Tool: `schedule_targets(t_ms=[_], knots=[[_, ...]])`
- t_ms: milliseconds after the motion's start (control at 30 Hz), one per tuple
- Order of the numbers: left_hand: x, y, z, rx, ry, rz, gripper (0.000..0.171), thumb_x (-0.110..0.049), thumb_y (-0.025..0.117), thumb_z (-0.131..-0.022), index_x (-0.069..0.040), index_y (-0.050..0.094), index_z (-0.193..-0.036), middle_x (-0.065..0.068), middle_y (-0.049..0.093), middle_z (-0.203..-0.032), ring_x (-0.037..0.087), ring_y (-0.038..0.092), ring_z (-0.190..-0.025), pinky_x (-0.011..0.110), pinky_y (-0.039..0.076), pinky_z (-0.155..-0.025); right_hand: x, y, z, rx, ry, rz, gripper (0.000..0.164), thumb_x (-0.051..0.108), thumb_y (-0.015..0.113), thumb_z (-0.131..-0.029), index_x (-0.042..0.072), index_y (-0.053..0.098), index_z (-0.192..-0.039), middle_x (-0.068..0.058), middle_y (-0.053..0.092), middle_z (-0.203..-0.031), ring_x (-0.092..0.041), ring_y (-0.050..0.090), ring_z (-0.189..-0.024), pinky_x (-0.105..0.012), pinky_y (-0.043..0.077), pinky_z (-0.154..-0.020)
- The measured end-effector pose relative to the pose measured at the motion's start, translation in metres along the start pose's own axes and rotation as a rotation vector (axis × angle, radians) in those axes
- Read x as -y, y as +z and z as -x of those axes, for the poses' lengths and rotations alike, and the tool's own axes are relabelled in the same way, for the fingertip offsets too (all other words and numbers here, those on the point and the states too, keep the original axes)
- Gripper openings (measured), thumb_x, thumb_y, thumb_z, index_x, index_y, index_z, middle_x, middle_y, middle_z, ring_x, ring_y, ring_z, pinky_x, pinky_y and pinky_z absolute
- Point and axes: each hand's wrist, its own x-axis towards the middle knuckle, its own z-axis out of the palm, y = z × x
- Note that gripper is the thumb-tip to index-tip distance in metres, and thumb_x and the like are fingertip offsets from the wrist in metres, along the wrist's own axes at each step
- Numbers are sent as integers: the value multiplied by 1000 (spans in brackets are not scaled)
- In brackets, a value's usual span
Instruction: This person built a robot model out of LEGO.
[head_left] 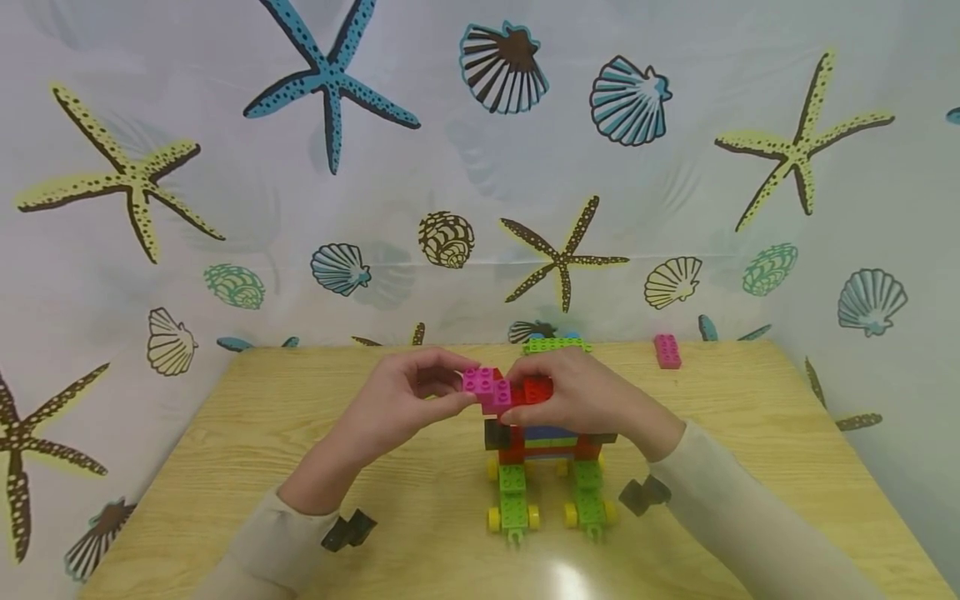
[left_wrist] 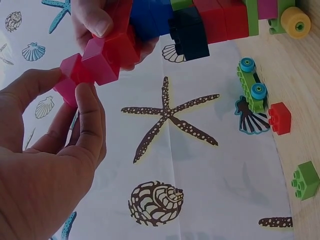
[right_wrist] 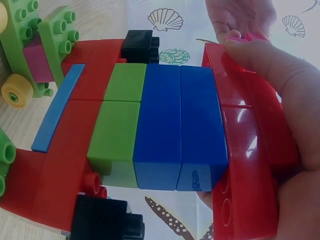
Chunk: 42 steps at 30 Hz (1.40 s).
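Note:
A tall toy-brick model (head_left: 550, 442) stands on two green wheeled bases (head_left: 513, 493) with yellow wheels. Its body stacks red, green and blue bricks (right_wrist: 159, 125), with a black brick (left_wrist: 191, 34) projecting at each side. Pink bricks (head_left: 480, 382) stick out from the left of its red top. My left hand (head_left: 397, 400) pinches the outermost pink brick (left_wrist: 67, 82) between thumb and fingers. At the top, my right hand (head_left: 573, 392) grips the red bricks (right_wrist: 247, 165), thumb over them and close to the pink ones.
Behind the model lies a green plate with blue wheels (left_wrist: 252, 85). A loose red brick (left_wrist: 280, 118) and a green brick (left_wrist: 305, 180) are near it. One pink brick (head_left: 667, 352) lies at the table's back right. A patterned curtain (head_left: 450, 167) hangs along the back edge.

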Motion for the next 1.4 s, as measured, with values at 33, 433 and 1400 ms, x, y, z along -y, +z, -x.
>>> schedule_targets(t_ms=[33, 433, 1400], knots=[[0, 0, 0, 2, 5, -3, 31, -8, 85, -98, -4, 79, -128, 15, 80, -120, 20, 77, -99, 23, 66, -86, 0, 0, 0, 0, -1, 0, 33, 46, 84, -99, 20, 79, -119, 8, 77, -104, -12, 63, -93, -27, 57, -79], [-1, 2, -2, 4, 22, -33, 30, -7, 84, -98, -2, 78, -127, 16, 79, -119, 21, 76, -98, 21, 65, -86, 2, -3, -1, -1, -28, -2, 31, 43, 85, -99, 20, 79, -118, 8, 76, -100, -11, 61, -90, -27, 55, -77], [-3, -1, -2, 45, 38, -94, 30, -7, 83, -99, 0, 78, -127, 15, 80, -117, 21, 75, -98, 20, 64, -87, 3, -2, 1, 0, -22, 3, 30, 42, 85, -99, 20, 78, -118, 8, 75, -101, -12, 61, -91, -27, 56, -78]])
